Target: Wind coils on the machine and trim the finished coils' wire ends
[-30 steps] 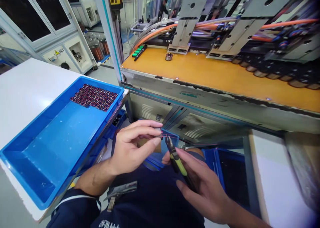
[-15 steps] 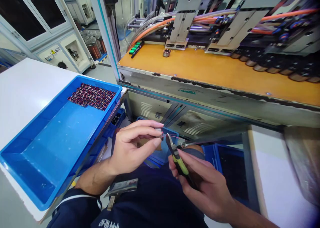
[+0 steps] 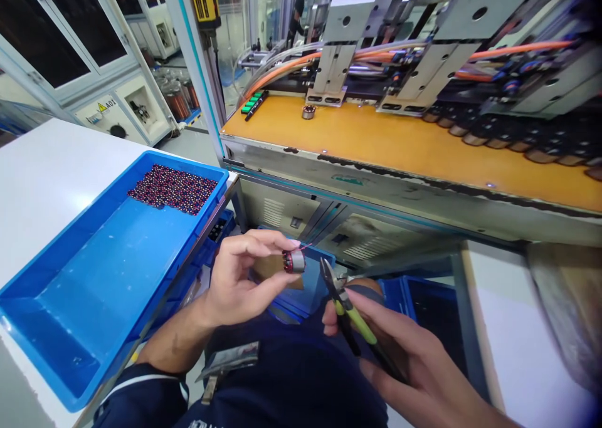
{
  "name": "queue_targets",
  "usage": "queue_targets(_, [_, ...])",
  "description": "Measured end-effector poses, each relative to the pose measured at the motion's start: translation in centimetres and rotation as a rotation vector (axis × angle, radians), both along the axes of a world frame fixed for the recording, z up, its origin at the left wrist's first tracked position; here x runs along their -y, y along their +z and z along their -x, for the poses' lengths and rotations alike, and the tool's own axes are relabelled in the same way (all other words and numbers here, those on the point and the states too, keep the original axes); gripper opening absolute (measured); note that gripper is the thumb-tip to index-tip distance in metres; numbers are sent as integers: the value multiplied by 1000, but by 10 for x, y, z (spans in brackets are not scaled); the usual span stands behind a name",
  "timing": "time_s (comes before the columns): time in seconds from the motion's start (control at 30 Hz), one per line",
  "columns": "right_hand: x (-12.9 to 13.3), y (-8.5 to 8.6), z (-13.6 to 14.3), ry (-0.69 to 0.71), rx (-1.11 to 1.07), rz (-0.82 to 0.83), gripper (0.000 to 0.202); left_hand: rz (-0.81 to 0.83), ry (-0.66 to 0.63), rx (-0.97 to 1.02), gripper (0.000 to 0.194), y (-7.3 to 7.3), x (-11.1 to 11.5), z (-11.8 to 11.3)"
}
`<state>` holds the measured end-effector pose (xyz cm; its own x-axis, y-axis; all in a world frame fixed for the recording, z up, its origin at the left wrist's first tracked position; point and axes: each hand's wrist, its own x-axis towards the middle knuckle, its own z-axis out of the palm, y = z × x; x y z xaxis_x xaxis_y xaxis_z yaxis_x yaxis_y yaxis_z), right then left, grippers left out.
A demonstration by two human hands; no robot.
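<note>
While the left hand point(image 3: 237, 281) held a small round silver part point(image 3: 296, 262) pinched between thumb and fingertips, a thin red wire point(image 3: 305, 246) stuck out just above it. That grip was clamped on the part, which hung in the air over a blue bin point(image 3: 320, 284). The right hand point(image 3: 414, 356) had its grip closed around green-and-black pliers point(image 3: 361, 326), whose parted jaws pointed up, near the part but apart from it. To the left, a blue tray point(image 3: 117, 252) lay on a white tabletop point(image 3: 56, 165), a packed batch of small dark pieces point(image 3: 174, 188) filling its far end.
</note>
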<state>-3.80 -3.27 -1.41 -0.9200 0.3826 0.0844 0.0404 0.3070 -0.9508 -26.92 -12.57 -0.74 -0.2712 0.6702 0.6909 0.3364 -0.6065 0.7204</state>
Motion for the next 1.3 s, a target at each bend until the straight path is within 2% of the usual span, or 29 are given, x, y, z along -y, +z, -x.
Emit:
queue_targets(0.17, [4,9,4,44,18,105,70,-32,26,-45,60,0,0,-1])
queue_targets(0.33, [6,11,10,56,-41,205,71,9,69,-52,58,-2,4,-1])
queue_targets(0.63, [10,13,17,30,-79,262,75,35,66,-37,54,-4,8,0])
queue_targets(1.13, [10,16,22,-1,-92,211,75,64,59,-1,55,-6,11,-2])
queue_targets(1.3, [9,13,23,-60,-71,152,67,113,73,23,56,-7,11,-3])
